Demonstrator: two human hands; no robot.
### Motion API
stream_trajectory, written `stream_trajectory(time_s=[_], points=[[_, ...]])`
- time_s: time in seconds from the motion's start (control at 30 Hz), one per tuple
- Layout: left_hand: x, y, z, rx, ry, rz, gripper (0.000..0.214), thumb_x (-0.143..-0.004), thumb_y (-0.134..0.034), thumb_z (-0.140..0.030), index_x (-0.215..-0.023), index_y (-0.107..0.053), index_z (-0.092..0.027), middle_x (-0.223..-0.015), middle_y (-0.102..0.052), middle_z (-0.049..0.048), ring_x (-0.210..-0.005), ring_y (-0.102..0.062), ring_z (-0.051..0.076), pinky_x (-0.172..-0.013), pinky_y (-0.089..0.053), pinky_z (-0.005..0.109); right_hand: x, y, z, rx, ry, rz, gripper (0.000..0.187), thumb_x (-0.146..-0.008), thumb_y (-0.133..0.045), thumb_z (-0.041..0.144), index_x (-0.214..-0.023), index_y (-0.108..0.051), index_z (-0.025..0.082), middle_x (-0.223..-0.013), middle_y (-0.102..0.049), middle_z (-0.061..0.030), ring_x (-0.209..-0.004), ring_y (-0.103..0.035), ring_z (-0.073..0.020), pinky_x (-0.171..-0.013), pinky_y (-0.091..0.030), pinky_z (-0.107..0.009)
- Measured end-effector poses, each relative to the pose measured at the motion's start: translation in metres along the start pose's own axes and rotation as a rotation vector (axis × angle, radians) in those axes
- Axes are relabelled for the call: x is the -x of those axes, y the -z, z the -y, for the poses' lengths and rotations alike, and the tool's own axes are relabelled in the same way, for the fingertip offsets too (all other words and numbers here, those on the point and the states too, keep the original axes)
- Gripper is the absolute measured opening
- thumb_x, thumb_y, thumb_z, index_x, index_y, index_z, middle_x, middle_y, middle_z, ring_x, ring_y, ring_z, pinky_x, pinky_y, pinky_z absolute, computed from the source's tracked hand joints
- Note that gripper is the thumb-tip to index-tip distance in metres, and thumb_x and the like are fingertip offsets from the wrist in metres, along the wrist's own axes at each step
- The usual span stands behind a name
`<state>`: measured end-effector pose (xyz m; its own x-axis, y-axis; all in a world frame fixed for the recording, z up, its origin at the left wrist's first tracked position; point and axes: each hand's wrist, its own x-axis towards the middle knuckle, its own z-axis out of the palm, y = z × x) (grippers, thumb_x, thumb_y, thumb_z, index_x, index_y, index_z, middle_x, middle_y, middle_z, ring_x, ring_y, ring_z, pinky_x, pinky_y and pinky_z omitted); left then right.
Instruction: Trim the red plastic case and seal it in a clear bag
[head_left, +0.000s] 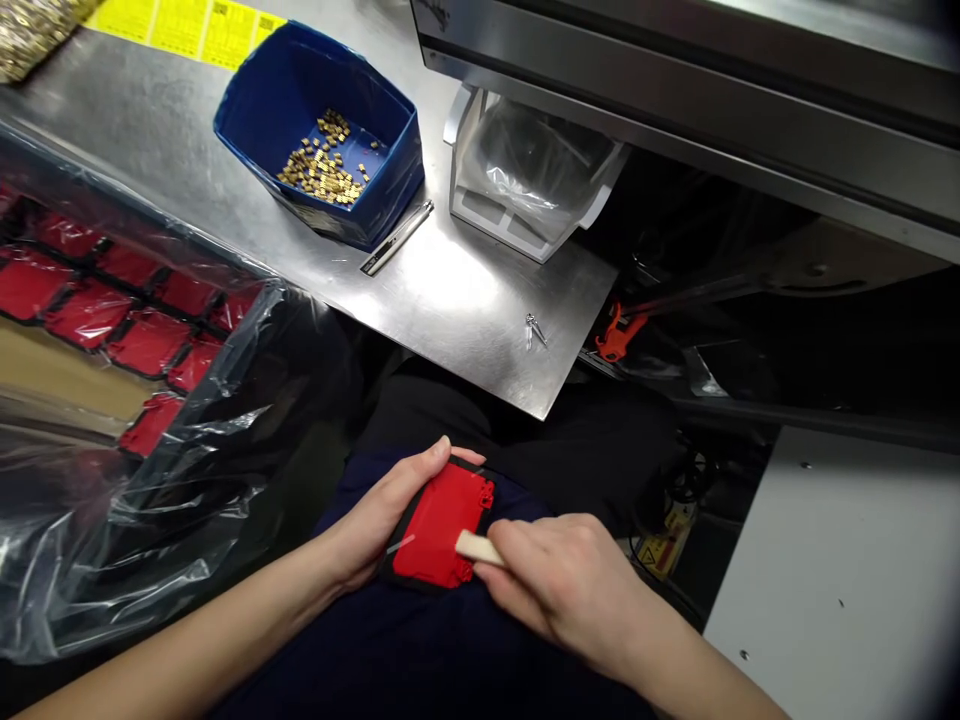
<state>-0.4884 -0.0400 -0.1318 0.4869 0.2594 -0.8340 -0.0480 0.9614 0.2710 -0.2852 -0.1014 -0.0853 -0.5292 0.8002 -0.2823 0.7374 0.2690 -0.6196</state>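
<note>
A flat red plastic part with a black border [439,520] rests tilted over my lap. My left hand [394,500] grips it along its left edge, with the thumb at the top corner. Small moulded details show on the part's right side. In my right hand [566,580] is a pale, flat-ended stick [478,548], pinched between thumb and fingers. The stick's tip lies over the right edge of the red face; whether it presses on it I cannot tell.
On the metal table [480,340] stand a blue bin [397,170] of small brass pieces, a utility knife [397,238] and a white holder [502,235] with a plastic bag. Left is a plastic-lined box [247,320] of red parts. A metal machine edge [675,130] overhangs at upper right.
</note>
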Motion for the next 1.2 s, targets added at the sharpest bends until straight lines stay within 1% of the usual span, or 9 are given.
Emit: stream_trajectory(time_s=[0.2, 0.33, 0.4, 0.5, 0.6, 0.67, 0.77, 1.03, 1.2], points=[[-0.005, 0.003, 0.001, 0.140, 0.119, 0.016, 0.049, -0.091, -0.064, -0.060, -0.114, -0.072, -0.018, -0.094, -0.078, 0.0098, -0.074, -0.070, 0.020, -0.068, -0.057, 0.029, -0.005, -0.006, -0.004, 0.119, 0.017, -0.028, 0.027, -0.109, -0.040, 0.034, -0.090, -0.054, 0.021, -0.072, -0.066, 0.0027, -0.057, -0.057, -0.0135, -0.055, -0.027, -0.033], [-0.008, 0.007, 0.004, 0.187, 0.138, 0.036, 0.048, -0.090, -0.066, -0.056, -0.118, -0.070, -0.018, -0.099, -0.078, 0.0119, -0.086, -0.073, 0.026, -0.074, -0.059, 0.032, -0.012, -0.006, -0.006, 0.120, 0.131, 0.004, 0.025, -0.109, -0.040, 0.033, -0.092, -0.055, 0.022, -0.073, -0.066, 0.0035, -0.056, -0.056, -0.0126, -0.054, -0.025, -0.033], [-0.009, 0.008, 0.004, 0.194, 0.169, 0.025, 0.049, -0.089, -0.067, -0.058, -0.117, -0.071, -0.017, -0.098, -0.078, 0.0118, -0.082, -0.073, 0.024, -0.071, -0.059, 0.030, -0.016, -0.004, -0.008, 0.111, 0.164, 0.024, 0.026, -0.109, -0.039, 0.035, -0.094, -0.055, 0.022, -0.075, -0.067, 0.0035, -0.058, -0.057, -0.0121, -0.055, -0.026, -0.033], [-0.009, 0.008, 0.003, 0.191, 0.205, 0.002, 0.054, -0.088, -0.066, -0.063, -0.115, -0.072, -0.017, -0.094, -0.078, 0.0110, -0.071, -0.070, 0.020, -0.062, -0.057, 0.027, -0.017, -0.003, -0.012, 0.100, 0.133, 0.064, 0.028, -0.110, -0.039, 0.036, -0.092, -0.055, 0.022, -0.074, -0.067, 0.0034, -0.057, -0.057, -0.0115, -0.054, -0.025, -0.033], [-0.010, 0.008, 0.001, 0.162, 0.178, -0.024, 0.057, -0.087, -0.066, -0.066, -0.111, -0.073, -0.016, -0.094, -0.078, 0.0116, -0.073, -0.071, 0.021, -0.062, -0.057, 0.026, -0.018, -0.005, -0.013, 0.077, 0.134, 0.092, 0.025, -0.109, -0.040, 0.035, -0.093, -0.055, 0.022, -0.074, -0.067, 0.0038, -0.058, -0.057, -0.0117, -0.054, -0.025, -0.033], [-0.012, 0.008, 0.000, 0.160, 0.199, -0.029, 0.058, -0.086, -0.066, -0.069, -0.109, -0.074, -0.016, -0.090, -0.078, 0.0118, -0.070, -0.071, 0.021, -0.060, -0.056, 0.026, -0.021, -0.006, -0.014, 0.067, 0.143, 0.084, 0.025, -0.109, -0.040, 0.037, -0.095, -0.055, 0.022, -0.077, -0.068, 0.0041, -0.061, -0.059, -0.0121, -0.054, -0.025, -0.033], [-0.014, 0.010, 0.000, 0.181, 0.251, -0.032, 0.060, -0.085, -0.066, -0.070, -0.108, -0.074, -0.015, -0.083, -0.078, 0.0105, -0.061, -0.068, 0.019, -0.055, -0.055, 0.027, -0.024, -0.005, -0.015, 0.087, 0.076, 0.061, 0.027, -0.110, -0.039, 0.038, -0.094, -0.056, 0.023, -0.076, -0.069, 0.0041, -0.060, -0.060, -0.0122, -0.054, -0.023, -0.033], [-0.016, 0.005, -0.006, 0.083, 0.197, -0.044, 0.052, -0.088, -0.065, -0.064, -0.109, -0.073, -0.017, -0.085, -0.078, 0.0094, -0.066, -0.069, 0.020, -0.058, -0.055, 0.027, -0.022, 0.000, -0.011, 0.046, -0.034, 0.088, 0.027, -0.109, -0.040, 0.038, -0.092, -0.055, 0.023, -0.074, -0.070, 0.0043, -0.057, -0.059, -0.0115, -0.052, -0.020, -0.032], [-0.015, 0.003, -0.008, -0.031, 0.082, -0.044, 0.049, -0.089, -0.065, -0.061, -0.110, -0.073, -0.018, -0.092, -0.078, 0.0100, -0.076, -0.071, 0.023, -0.064, -0.056, 0.028, -0.023, 0.007, -0.004, 0.041, -0.097, 0.169, 0.025, -0.108, -0.041, 0.034, -0.090, -0.053, 0.022, -0.073, -0.070, 0.0040, -0.056, -0.060, -0.0115, -0.051, -0.018, -0.032]])
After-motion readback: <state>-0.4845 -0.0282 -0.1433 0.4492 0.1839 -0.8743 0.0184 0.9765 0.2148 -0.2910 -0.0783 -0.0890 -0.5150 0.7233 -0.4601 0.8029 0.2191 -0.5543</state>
